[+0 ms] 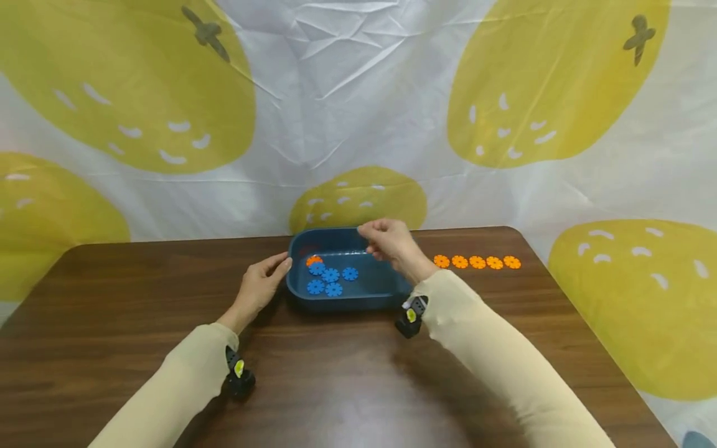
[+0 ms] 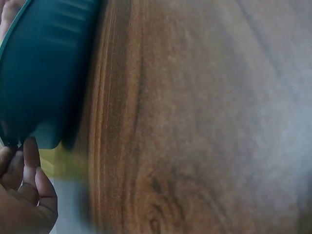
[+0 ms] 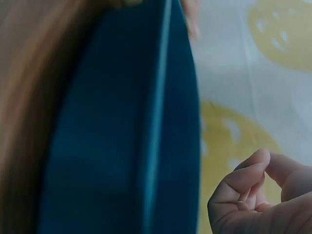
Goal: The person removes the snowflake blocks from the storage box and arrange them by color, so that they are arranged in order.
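Note:
A dark blue-green plastic basin (image 1: 347, 303) stands toward the back of the table. My left hand (image 1: 260, 283) pinches its left rim; in the left wrist view that hand (image 2: 27, 195) has its fingertips at the basin's edge. Several blue notched discs (image 1: 330, 274) lie inside on the left, with an orange notched disc (image 1: 314, 261) partly hidden under one of them. Above the basin's right part is my right hand (image 1: 394, 242). In the right wrist view its thumb and index fingertip meet, fingers (image 3: 234, 187) curled, with nothing visible between them.
Several orange notched discs (image 1: 477, 262) lie in a row on the brown wooden table (image 1: 336, 386), right of the basin. A white cloth with yellow fruit shapes (image 1: 358, 112) hangs behind the table's back edge.

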A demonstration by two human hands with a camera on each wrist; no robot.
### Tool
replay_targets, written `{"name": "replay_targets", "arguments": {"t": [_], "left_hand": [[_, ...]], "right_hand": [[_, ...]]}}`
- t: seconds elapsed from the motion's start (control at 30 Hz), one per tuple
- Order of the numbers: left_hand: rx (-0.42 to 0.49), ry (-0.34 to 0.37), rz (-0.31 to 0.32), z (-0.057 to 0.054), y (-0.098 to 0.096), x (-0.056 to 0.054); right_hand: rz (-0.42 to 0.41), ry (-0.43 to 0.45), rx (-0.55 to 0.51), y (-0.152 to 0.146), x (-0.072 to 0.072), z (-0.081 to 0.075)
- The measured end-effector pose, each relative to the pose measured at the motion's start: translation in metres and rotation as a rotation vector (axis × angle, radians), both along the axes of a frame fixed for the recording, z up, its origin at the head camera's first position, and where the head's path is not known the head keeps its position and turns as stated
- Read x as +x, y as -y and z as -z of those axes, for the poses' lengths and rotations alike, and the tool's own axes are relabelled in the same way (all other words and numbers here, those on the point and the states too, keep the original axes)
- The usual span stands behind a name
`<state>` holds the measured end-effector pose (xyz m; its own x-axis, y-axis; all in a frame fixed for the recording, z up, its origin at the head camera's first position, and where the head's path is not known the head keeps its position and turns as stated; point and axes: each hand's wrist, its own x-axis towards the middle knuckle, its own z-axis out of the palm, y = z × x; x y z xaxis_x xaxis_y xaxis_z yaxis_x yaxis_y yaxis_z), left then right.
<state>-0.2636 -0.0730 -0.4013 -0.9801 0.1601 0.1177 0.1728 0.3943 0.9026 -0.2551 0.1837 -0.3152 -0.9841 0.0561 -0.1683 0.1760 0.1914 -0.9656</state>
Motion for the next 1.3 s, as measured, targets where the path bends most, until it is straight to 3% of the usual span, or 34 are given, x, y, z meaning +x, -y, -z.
{"name": "replay_targets", "arguments": {"t": [0.17, 0.37, 0.8, 1.1, 1.3], "left_hand": [[-0.003, -0.005, -0.009, 0.001, 0.0, 0.0], [-0.003, -0.01, -0.028, 0.0, -0.001, 0.001], [-0.006, -0.015, -0.041, 0.001, -0.001, 0.002], [-0.019, -0.034, -0.041, 0.001, -0.003, 0.002], [-0.023, -0.031, -0.042, 0.001, -0.001, 0.002]], "right_hand": [[-0.017, 0.106, -0.006, 0.04, -0.01, 0.014], [0.008, 0.187, -0.026, 0.067, -0.021, 0.031], [0.114, 0.216, 0.152, 0.091, -0.041, 0.051], [0.113, 0.122, 0.421, 0.093, -0.035, 0.053], [0.096, 0.115, 0.48, 0.098, -0.035, 0.054]]}}
